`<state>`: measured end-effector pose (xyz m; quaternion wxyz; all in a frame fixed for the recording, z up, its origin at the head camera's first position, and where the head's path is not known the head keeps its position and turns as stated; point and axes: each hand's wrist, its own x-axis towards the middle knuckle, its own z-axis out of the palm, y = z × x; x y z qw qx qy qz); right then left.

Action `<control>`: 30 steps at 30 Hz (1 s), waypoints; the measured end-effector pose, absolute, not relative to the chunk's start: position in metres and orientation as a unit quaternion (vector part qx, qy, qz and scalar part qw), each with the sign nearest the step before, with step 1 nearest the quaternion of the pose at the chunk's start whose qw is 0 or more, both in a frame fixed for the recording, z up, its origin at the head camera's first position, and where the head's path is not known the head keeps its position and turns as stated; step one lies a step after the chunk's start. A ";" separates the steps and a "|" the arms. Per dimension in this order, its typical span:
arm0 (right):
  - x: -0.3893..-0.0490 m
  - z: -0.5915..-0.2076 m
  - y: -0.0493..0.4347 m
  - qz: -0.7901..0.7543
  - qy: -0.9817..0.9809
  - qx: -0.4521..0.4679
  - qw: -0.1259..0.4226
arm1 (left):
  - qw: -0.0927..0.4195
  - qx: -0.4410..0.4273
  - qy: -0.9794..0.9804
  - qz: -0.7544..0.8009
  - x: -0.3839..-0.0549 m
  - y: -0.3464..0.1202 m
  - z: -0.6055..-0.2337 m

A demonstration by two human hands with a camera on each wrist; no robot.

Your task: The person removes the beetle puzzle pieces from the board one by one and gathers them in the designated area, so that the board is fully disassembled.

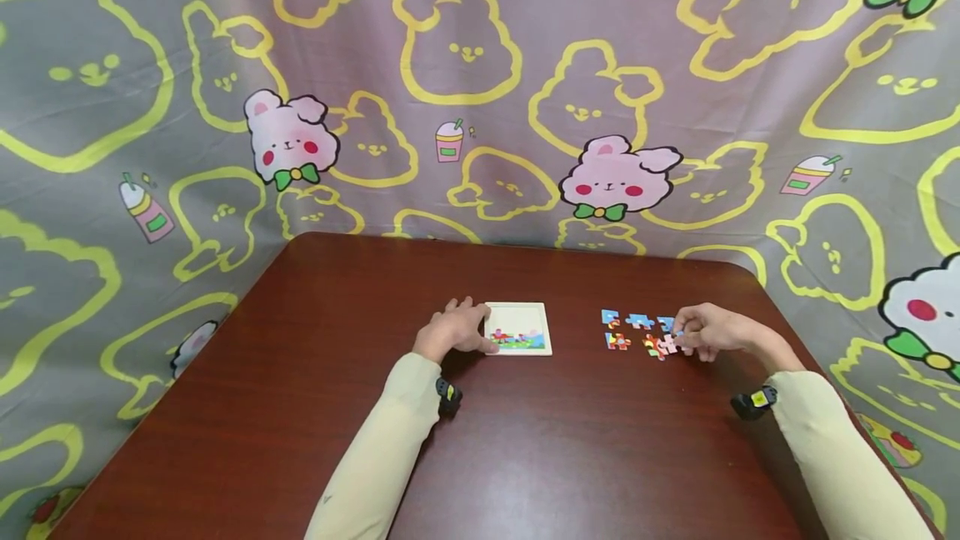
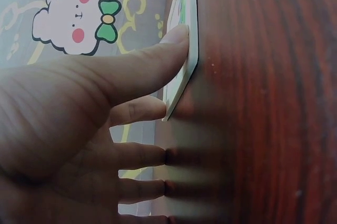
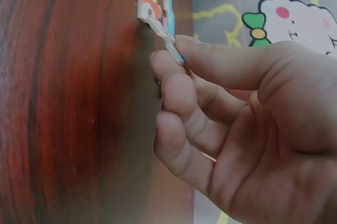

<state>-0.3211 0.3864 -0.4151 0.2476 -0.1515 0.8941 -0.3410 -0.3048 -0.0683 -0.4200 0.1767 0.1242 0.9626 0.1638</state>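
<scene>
Two bare hands work above a dark reddish-brown table [image 1: 585, 440], well apart from each other. The left hand [image 1: 455, 329] is at the left side of a pale-framed puzzle tray [image 1: 522, 317], which lies flat near the middle of the table. Its fingers are spread wide and fairly straight; in the left wrist view the thumb rests on the tray's frame, the index finger touches its edge at the corner, and the other fingertips meet the tabletop. Along the tray's near side runs a colourful picture strip [image 1: 517, 340] in red, green and blue, while the far part shows a plain whitish base.

Right of the tray, loose jigsaw pieces lie in two rough rows. The far row has a blue corner-side piece [image 1: 609, 317], a blue knobbed piece [image 1: 640, 321] and another blue piece [image 1: 664, 323] beside the right hand's fingers. The near row has a red-and-yellow piece [image 1: 618, 342] at left and an orange-red piece [image 1: 651, 346] farther right.

The right hand [image 1: 708, 333] pinches a pinkish-white piece [image 1: 668, 344] narrowly between thumb and index finger, with the other fingers curled below. That piece is tilted, its lower end close against the orange-red piece; whether they touch, I cannot tell. Behind the table hangs a grey curtain [image 1: 510, 123] printed with cartoon animals.
</scene>
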 end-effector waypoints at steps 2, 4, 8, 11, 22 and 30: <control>-0.320 -0.413 0.390 -0.343 0.893 -0.153 0.247 | 0.176 0.124 0.963 0.164 -0.305 -0.068 -0.420; -0.318 -0.411 0.394 -0.351 0.889 -0.160 0.246 | 0.176 0.125 0.962 0.165 -0.305 -0.068 -0.419; -0.317 -0.412 0.401 -0.347 0.892 -0.148 0.249 | 0.175 0.124 0.963 0.165 -0.304 -0.068 -0.419; -0.316 -0.416 0.404 -0.338 0.897 -0.133 0.254 | 0.174 0.124 0.963 0.164 -0.304 -0.068 -0.419; -0.314 -0.424 0.394 -0.329 0.906 -0.101 0.248 | 0.174 0.125 0.963 0.164 -0.304 -0.069 -0.419; -0.316 -0.413 0.377 -0.269 0.930 -0.104 0.228 | 0.177 0.124 0.963 0.164 -0.304 -0.068 -0.419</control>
